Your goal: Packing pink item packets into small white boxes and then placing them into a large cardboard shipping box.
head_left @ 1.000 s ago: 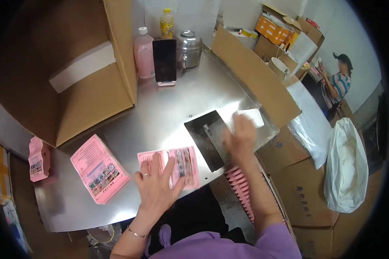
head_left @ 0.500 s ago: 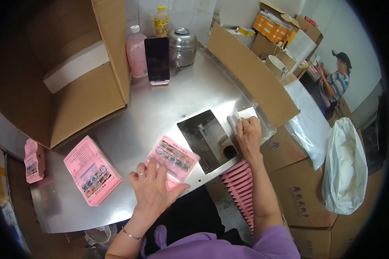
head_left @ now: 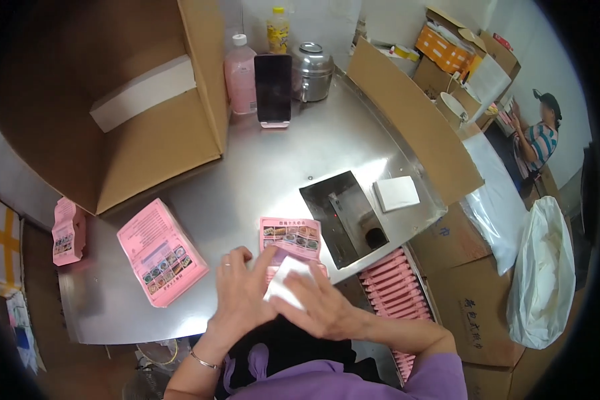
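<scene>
A pink printed paper packet (head_left: 290, 232) with small food pictures lies on the metal table in front of me. My left hand (head_left: 241, 287) grips its near edge, where a flap is lifted. In my right hand (head_left: 323, 307) is a white folded tissue wad (head_left: 288, 279), held against the packet's near end; my fingers partly cover it. A white tissue stack (head_left: 397, 193) rests to the right of a rectangular cut-out (head_left: 333, 213) in the tabletop. Off to the left is a thick pile of pink packets (head_left: 160, 257).
An open cardboard box (head_left: 160, 147) stands at left, near a phone (head_left: 273, 90), bottles and a steel pot (head_left: 312, 70). A cardboard flap (head_left: 413, 120) borders the right side. Below it are pink packets in a row (head_left: 393, 287) and a white sack (head_left: 543, 280). A co-worker (head_left: 537, 140) is far right.
My right hand has come from the tissue stack beside the cut-out to the pink packet, bringing a white tissue wad. My left hand has shifted to the packet's near edge. The view has turned slightly.
</scene>
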`<move>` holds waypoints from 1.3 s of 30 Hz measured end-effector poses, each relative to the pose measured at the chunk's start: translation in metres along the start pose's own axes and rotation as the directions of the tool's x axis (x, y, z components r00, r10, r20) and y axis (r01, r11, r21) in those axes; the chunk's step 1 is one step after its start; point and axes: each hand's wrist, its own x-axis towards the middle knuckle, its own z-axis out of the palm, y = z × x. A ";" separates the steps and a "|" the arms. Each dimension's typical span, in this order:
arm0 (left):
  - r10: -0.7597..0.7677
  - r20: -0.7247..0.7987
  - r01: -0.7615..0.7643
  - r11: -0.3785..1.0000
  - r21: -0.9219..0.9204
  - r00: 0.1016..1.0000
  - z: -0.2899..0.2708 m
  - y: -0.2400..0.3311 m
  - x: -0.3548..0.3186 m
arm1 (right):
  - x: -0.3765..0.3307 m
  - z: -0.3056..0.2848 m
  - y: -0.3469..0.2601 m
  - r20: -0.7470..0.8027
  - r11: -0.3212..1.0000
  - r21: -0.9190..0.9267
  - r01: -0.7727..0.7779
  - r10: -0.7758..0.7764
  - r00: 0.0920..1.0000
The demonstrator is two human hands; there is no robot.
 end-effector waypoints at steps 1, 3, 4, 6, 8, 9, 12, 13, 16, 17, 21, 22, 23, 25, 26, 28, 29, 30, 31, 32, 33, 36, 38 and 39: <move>0.031 -0.015 -0.031 0.999 0.014 0.999 0.004 0.007 0.000 | 0.004 0.009 0.005 -0.041 0.997 -0.009 -0.071 0.071 0.997; 0.078 -0.024 -0.079 0.993 -0.089 0.997 0.012 0.027 0.002 | 0.024 0.034 0.038 0.070 0.972 -0.121 -0.203 0.212 0.975; 0.030 -0.027 -0.031 0.999 -0.041 0.999 0.013 0.030 0.006 | 0.038 0.040 0.044 -0.003 0.961 -0.042 -0.275 0.275 0.961; -0.005 -0.044 0.005 1.000 0.002 0.999 0.007 0.031 0.012 | 0.044 0.049 0.065 -0.079 0.942 0.028 -0.334 0.335 0.939; -0.013 0.069 0.022 0.990 -0.141 0.998 -0.024 0.028 0.004 | 0.027 0.052 0.095 0.147 0.854 -0.032 -0.519 0.518 0.843; -0.011 0.059 0.020 0.990 -0.140 0.998 -0.033 0.021 -0.004 | 0.017 0.047 0.106 -0.066 0.883 0.118 -0.454 0.463 0.884; 0.034 0.013 -0.030 0.971 -0.239 0.999 -0.034 0.022 -0.018 | -0.010 0.030 0.120 0.139 0.661 0.071 -0.747 0.735 0.664; 0.039 0.014 -0.034 0.968 -0.247 0.999 -0.033 0.017 -0.018 | -0.005 0.020 0.116 0.279 0.702 -0.101 -0.705 0.700 0.658; -0.048 -0.218 0.041 0.998 -0.039 0.975 -0.044 -0.014 -0.019 | -0.006 -0.002 0.112 0.086 0.731 -0.230 -0.642 0.673 0.735; -0.125 -0.294 0.146 0.988 0.052 0.948 -0.055 -0.026 -0.025 | -0.016 -0.015 0.115 -0.208 0.747 -0.214 -0.630 0.595 0.776; -0.295 -0.423 0.413 0.883 0.222 0.857 -0.083 -0.087 -0.050 | -0.049 -0.033 0.155 -0.366 0.638 -0.376 -0.672 0.564 0.740; -0.338 -0.413 0.495 0.785 0.372 0.846 -0.080 -0.093 -0.050 | -0.056 -0.032 0.161 -0.355 0.645 -0.377 -0.665 0.562 0.747; -0.339 -0.410 0.495 0.786 0.372 0.847 -0.077 -0.097 -0.049 | -0.061 -0.031 0.165 -0.345 0.653 -0.376 -0.658 0.560 0.753; -0.321 -0.303 0.431 0.785 0.445 0.897 -0.074 -0.099 -0.049 | -0.061 -0.032 0.164 -0.358 0.654 -0.333 -0.680 0.579 0.732; -0.325 -0.299 0.433 0.782 0.448 0.897 -0.075 -0.101 -0.053 | -0.060 -0.033 0.163 -0.332 0.642 -0.381 -0.666 0.577 0.746; -0.331 -0.210 0.389 0.841 0.377 0.920 -0.079 -0.108 -0.052 | -0.059 -0.035 0.166 -0.321 0.624 -0.427 -0.654 0.572 0.755; -0.326 -0.211 0.385 0.842 0.379 0.921 -0.081 -0.106 -0.051 | -0.059 -0.036 0.167 -0.333 0.632 -0.397 -0.666 0.577 0.746; -0.310 -0.284 0.401 0.838 0.369 0.908 -0.089 -0.104 -0.048 | -0.057 -0.033 0.165 -0.345 0.636 -0.365 -0.680 0.586 0.733; -0.299 -0.353 0.422 0.833 0.356 0.887 -0.095 -0.095 -0.046 | -0.055 -0.033 0.163 -0.344 0.634 -0.363 -0.683 0.590 0.731; -0.299 -0.351 0.421 0.833 0.358 0.888 -0.094 -0.082 -0.038 | -0.050 -0.033 0.162 -0.358 0.642 -0.330 -0.692 0.594 0.721; -0.235 -0.283 0.293 0.939 0.182 0.930 -0.086 -0.054 -0.023 | -0.050 -0.036 0.161 -0.365 0.653 -0.302 -0.695 0.594 0.717; 0.093 -0.035 -0.093 0.996 0.018 0.995 -0.020 -0.024 -0.003 | -0.063 -0.037 0.164 -0.366 0.620 -0.328 -0.713 0.613 0.700; 0.112 -0.046 -0.107 0.990 0.095 0.993 0.014 -0.010 -0.001 | -0.059 -0.034 0.162 -0.366 0.629 -0.326 -0.706 0.604 0.708; 0.116 -0.044 -0.112 0.989 0.094 0.992 0.014 -0.008 -0.002 | -0.058 -0.033 0.158 -0.361 0.629 -0.326 -0.706 0.607 0.708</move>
